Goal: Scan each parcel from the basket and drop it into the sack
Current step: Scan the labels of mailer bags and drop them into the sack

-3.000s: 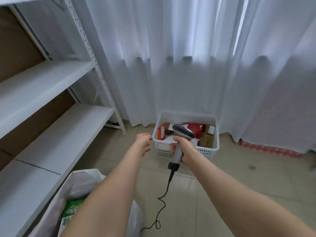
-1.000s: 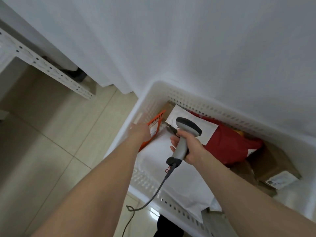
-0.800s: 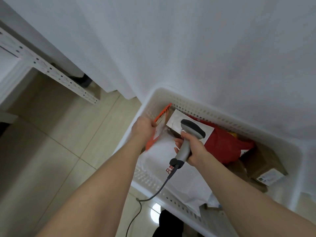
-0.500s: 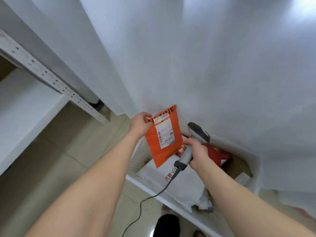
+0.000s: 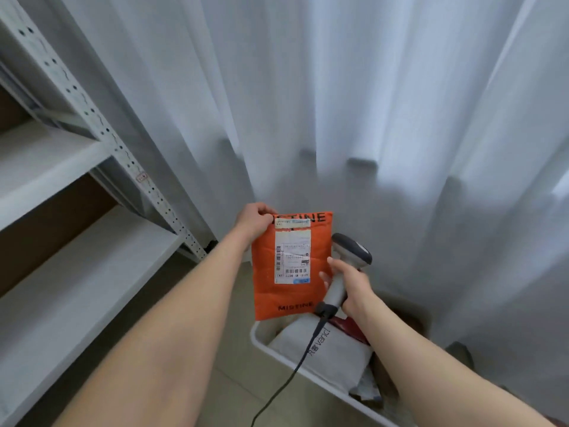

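Pinching the top left corner of the orange MISTINE mailer (image 5: 292, 266), your left hand (image 5: 254, 220) holds it upright in front of you, above the near left corner of the white basket (image 5: 261, 343). The mailer's white shipping label (image 5: 292, 257) faces you, with barcodes along its left and lower edges. Your right hand (image 5: 351, 288) is clenched around the grey grip of the handheld barcode scanner (image 5: 348, 260), just beside the mailer's right edge; two fingertips (image 5: 331, 261) reach forward and touch that edge. The scanner's dark head sits above your hand, to the right of the label, and its black cable (image 5: 295, 368) trails down across the basket rim toward the floor.

Inside the basket lie a white poly mailer (image 5: 332, 355) printed with "vancl" and, beyond it, part of a red parcel (image 5: 354, 329); your right forearm hides much of the rest. White curtains (image 5: 338, 103) hang behind everything. On your left stands a white metal shelving unit (image 5: 77, 241) with perforated uprights. The sack is out of frame.
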